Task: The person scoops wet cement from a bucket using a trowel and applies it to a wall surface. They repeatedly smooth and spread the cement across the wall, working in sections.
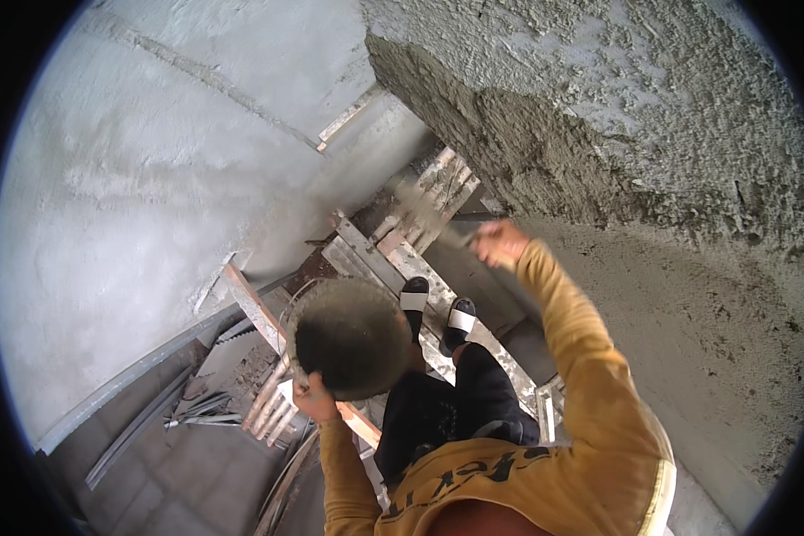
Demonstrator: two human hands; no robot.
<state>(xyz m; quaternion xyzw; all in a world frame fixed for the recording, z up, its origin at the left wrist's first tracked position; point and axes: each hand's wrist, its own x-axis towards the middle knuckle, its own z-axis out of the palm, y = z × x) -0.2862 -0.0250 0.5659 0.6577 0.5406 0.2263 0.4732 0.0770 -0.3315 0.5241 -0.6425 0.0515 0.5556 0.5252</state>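
Note:
My left hand (315, 400) grips the near-left rim of a round, mortar-smeared bucket (391, 344), its fingers curled over the edge. The bucket is tipped so that its dark inside faces up toward me, and how much mortar lies in it is hard to tell. Farther ahead and to the right, my right hand (500, 243) is closed round the handle of a trowel (427, 213). Motion blurs the trowel's blade, which points ahead and left above the planks. Rough grey mortar (527, 147) coats part of the wall on the right, near the trowel hand.
My feet, in sandals (460, 314) with white straps, stand on narrow scaffold planks (500, 353) splashed with mortar. A smooth grey wall (134, 205) rises on the left. Lower down at the left lie scrap strips (143, 420) and debris on the floor. A timber (255, 304) slants beside the bucket.

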